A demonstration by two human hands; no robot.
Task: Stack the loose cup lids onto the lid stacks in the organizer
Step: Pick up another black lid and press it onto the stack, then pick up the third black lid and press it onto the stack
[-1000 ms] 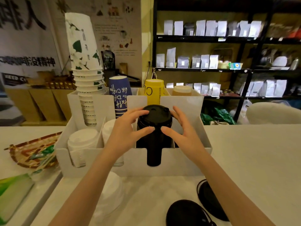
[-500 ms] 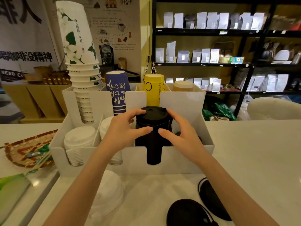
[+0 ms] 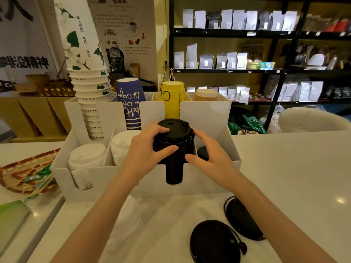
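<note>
A white organizer (image 3: 193, 184) stands on the counter with lid stacks in its front slots. In the third slot rises a tall black lid stack (image 3: 173, 141). My left hand (image 3: 146, 150) clasps its left side, thumb on the top lid and fingers across the front. My right hand (image 3: 212, 156) rests against its right side with fingers spread. Two white lid stacks (image 3: 86, 160) (image 3: 121, 145) fill the left slots. A short black lid stack (image 3: 203, 153) lies in the rightmost slot. Two loose black lids (image 3: 212, 242) (image 3: 241, 219) lie on the counter near me, and loose white lids (image 3: 123, 224) lie under my left arm.
Upside-down cup stacks fill the organizer's back row: white-green (image 3: 85, 73), blue (image 3: 131, 105), yellow (image 3: 171, 101), tan (image 3: 206, 94). A woven tray (image 3: 17, 173) sits at the left. Black shelves with pouches (image 3: 228, 59) stand behind the counter.
Both hands stay on the black lid stack; my left fingers have wrapped further across its front and the right hand has slid slightly lower. The view shifted a little.
</note>
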